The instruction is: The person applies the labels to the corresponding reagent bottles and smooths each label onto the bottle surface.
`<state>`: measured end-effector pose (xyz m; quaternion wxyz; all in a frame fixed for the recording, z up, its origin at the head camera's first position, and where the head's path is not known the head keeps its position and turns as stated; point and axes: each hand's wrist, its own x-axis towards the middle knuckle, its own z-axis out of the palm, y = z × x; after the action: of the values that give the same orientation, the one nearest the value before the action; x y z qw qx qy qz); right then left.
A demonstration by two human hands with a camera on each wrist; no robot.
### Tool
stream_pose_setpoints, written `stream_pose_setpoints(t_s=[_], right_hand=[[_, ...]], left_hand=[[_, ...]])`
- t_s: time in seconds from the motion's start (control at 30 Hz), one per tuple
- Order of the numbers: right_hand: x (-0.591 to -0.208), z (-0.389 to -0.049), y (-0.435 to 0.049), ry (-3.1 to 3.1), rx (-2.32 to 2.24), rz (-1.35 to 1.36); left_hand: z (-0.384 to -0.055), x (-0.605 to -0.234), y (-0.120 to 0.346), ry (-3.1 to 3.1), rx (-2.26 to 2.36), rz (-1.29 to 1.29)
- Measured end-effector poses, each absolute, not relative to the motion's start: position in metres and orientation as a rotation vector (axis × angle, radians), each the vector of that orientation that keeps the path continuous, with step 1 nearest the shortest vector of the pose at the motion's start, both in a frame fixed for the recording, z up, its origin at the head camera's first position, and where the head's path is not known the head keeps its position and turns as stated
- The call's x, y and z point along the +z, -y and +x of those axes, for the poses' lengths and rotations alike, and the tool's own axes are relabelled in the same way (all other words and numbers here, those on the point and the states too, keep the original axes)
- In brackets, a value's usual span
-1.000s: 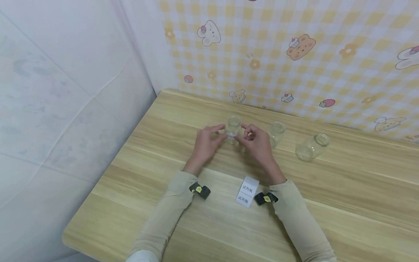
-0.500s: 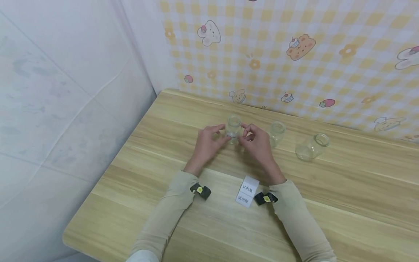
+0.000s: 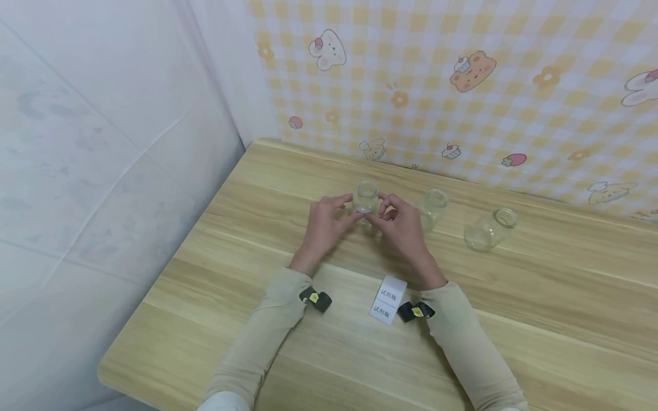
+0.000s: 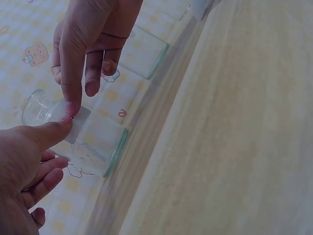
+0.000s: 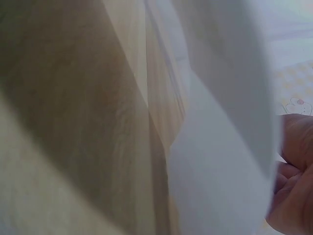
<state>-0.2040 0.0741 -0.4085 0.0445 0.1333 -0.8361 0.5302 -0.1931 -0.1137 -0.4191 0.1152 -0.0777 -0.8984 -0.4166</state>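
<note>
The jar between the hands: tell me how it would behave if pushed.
The jar looks like clear glass, so it is probably stiff and may crack if knocked over. Its sides appear smooth, so it could be slippery. Standing upright on its base, it would likely slide rather than roll.

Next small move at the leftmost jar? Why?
Probably have the left hand and right hand slide their thumbs outward across the label on the leftmost jar: the thumb tips meet on it, while part of it shows beyond them and may not be pressed flat.
</note>
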Motion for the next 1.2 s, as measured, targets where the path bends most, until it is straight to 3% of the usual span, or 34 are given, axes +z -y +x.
stream_pose_setpoints(t_s=[1.2], right_hand=[[-0.4102,-0.2051,-0.0733,2.567,1.574,0.409]], left_hand=[[-0.1923,-0.4185,0.1140,2.627,-1.196,-0.243]])
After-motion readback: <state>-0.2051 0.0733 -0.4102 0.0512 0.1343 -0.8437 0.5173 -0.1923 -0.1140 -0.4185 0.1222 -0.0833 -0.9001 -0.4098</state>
